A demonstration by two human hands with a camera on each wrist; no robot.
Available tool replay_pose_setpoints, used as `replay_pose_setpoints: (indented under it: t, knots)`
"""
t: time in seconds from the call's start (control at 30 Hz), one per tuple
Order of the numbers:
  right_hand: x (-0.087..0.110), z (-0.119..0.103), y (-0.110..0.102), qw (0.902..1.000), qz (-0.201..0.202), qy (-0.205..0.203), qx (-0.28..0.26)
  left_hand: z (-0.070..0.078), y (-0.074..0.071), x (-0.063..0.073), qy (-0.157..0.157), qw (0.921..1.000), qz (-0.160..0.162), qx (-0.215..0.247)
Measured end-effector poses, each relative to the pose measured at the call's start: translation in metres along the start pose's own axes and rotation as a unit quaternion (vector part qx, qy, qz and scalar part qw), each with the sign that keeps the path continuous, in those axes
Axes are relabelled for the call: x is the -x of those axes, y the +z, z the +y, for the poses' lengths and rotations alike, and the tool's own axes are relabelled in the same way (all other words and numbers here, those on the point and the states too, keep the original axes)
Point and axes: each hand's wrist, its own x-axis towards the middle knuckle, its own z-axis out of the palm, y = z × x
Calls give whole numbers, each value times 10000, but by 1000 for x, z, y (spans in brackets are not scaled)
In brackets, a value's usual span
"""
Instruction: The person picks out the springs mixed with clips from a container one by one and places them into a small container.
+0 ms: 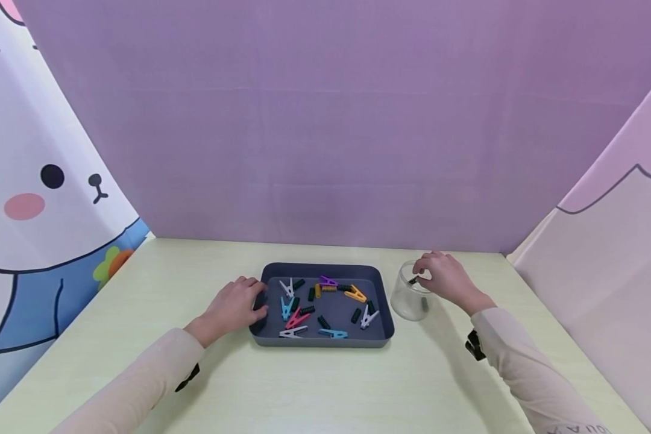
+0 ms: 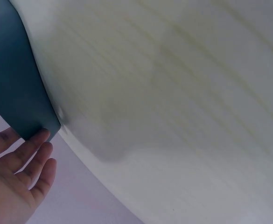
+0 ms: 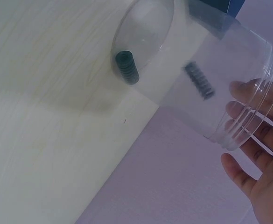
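Observation:
My left hand (image 1: 239,304) grips the left rim of a dark grey tray (image 1: 325,342), with thumb and finger over the edge; in the left wrist view other fingers (image 2: 29,151) lie against its outer wall. Small coloured clothespins (image 1: 296,317) and dark green or yellow coil springs (image 1: 323,322) are scattered in the tray. My right hand (image 1: 446,277) is over the mouth of a clear jar (image 1: 407,304), its fingers inside the opening. A dark green spring (image 3: 199,80) hangs in mid-jar, apart from the fingertips. Another green spring (image 3: 127,67) stands at the jar's bottom.
The jar stands just right of the tray on a pale wood-grain table (image 1: 325,392). A purple cloth backdrop (image 1: 325,132) rises behind the table, with printed cloth panels (image 1: 49,229) at both sides.

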Motion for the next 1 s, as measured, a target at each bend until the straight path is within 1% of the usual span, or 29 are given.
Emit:
replay_pose_setpoints:
  t: [0.4,0.6,0.87,1.0]
  knots:
    - [-2,0,-1,9999,1,111,-89,-1,1,-2,-20,10000,-97,8]
    - [-7,-2,-4,9998,139,46,-150,-1,1,-2,-56,9999,-159,27]
    - [-14,-17,-12,9988,365,-299,-130,-2,3,-3,-44,9999,-156,29]
    - [-17,-27,-12,9981,377,-485,-76,-3,4,-3,-16,9999,-124,25]
